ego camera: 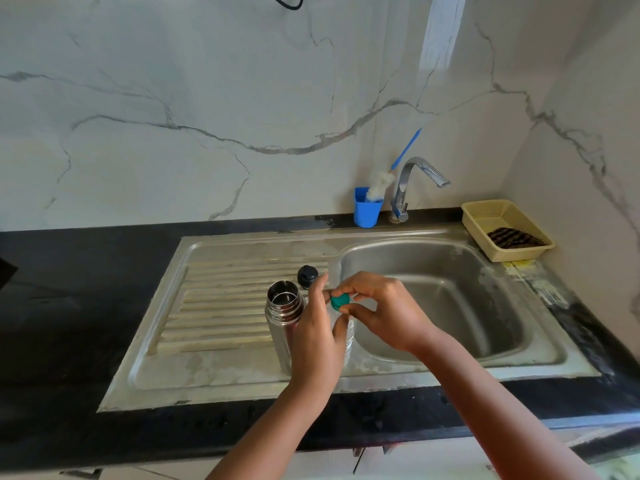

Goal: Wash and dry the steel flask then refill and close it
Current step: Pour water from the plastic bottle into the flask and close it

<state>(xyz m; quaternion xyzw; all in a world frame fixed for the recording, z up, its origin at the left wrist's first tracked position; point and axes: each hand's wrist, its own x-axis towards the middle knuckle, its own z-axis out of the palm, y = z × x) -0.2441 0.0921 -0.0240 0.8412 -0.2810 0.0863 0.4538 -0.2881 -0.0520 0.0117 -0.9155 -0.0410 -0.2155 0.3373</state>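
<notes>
The steel flask (pixel 282 313) stands upright and uncapped on the ribbed drainboard (pixel 221 306). Its black lid (pixel 307 276) lies on the drainboard just behind it. To the flask's right stands a clear plastic bottle (pixel 348 336), mostly hidden by my hands. My left hand (pixel 317 336) grips the bottle's body. My right hand (pixel 384 311) pinches the bottle's green cap (pixel 340 302) between thumb and fingers at the bottle's top.
The sink basin (pixel 460 292) lies to the right, with the tap (pixel 412 185) behind it. A blue cup (pixel 366 211) holds a bottle brush (pixel 382 181). A yellow basket (pixel 481 216) with a dark cloth (pixel 514 238) sits at the back right. Black countertop (pixel 69 289) surrounds the sink.
</notes>
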